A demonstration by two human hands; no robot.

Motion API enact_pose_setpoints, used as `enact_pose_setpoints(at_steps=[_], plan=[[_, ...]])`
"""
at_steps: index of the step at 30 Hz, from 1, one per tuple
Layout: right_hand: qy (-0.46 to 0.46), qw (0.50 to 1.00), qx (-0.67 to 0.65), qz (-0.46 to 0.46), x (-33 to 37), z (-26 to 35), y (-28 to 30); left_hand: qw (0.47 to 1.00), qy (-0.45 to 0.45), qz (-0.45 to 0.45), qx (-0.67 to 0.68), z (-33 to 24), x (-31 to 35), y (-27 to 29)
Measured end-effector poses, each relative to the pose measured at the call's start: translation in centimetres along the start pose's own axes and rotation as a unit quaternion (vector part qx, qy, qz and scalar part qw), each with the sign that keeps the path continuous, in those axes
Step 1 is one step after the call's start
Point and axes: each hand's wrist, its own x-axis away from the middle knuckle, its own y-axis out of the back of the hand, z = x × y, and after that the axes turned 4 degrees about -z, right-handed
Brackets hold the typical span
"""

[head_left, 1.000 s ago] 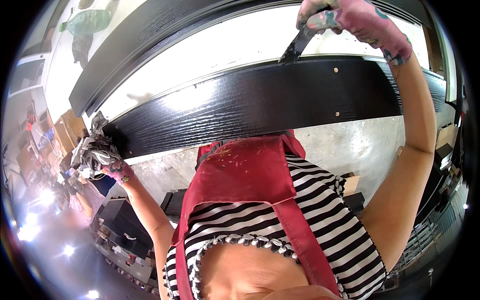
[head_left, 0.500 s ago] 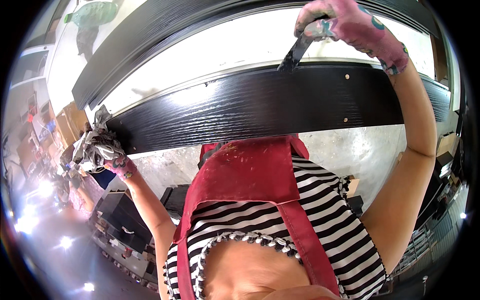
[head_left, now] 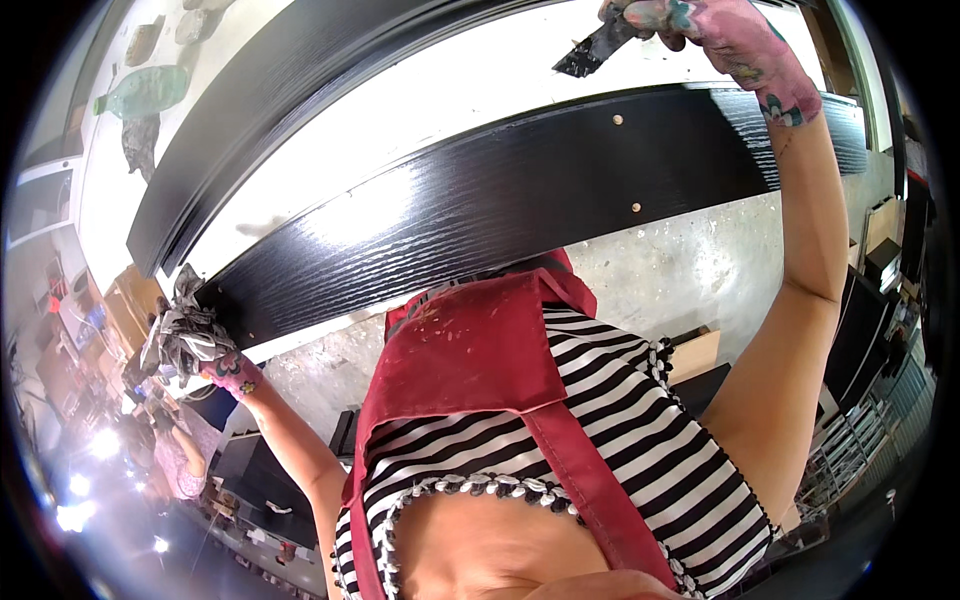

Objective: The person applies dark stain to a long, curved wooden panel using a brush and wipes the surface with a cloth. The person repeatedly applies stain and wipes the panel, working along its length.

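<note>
Since a second ago our right hand [head_left: 715,35] has carried the brush [head_left: 590,50] up off the black board [head_left: 480,215] toward one o'clock, gripping it, while our left hand [head_left: 232,375] at nine o'clock clutches a rag [head_left: 185,335], so paint may drip.

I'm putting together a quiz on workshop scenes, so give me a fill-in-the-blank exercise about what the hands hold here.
1. The left hand grips a crumpled ____ at the end of the black board.
2. The right hand holds a dark ____, its bristle end over the white surface.
3. The person wears a striped top under a ____ apron.

Missing words: rag; brush; red
</note>
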Motion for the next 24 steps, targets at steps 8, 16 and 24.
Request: enact_pose_setpoints(at_steps=[8,16,24], plan=[[-0.069,0.973,-0.206,-0.073,1.6,-2.8,2.1,0.78,-0.013,0.109,-0.616,-1.8,0.3,-1.0],[-0.092,0.979,-0.163,-0.084,5.1,-2.1,0.7,0.999,-0.016,-0.041,-0.025,-5.2,0.0,-2.2],[-0.097,0.995,0.016,0.012,5.1,1.3,1.1,0.991,-0.041,-0.003,-0.127,-5.3,-0.4,-1.3]])
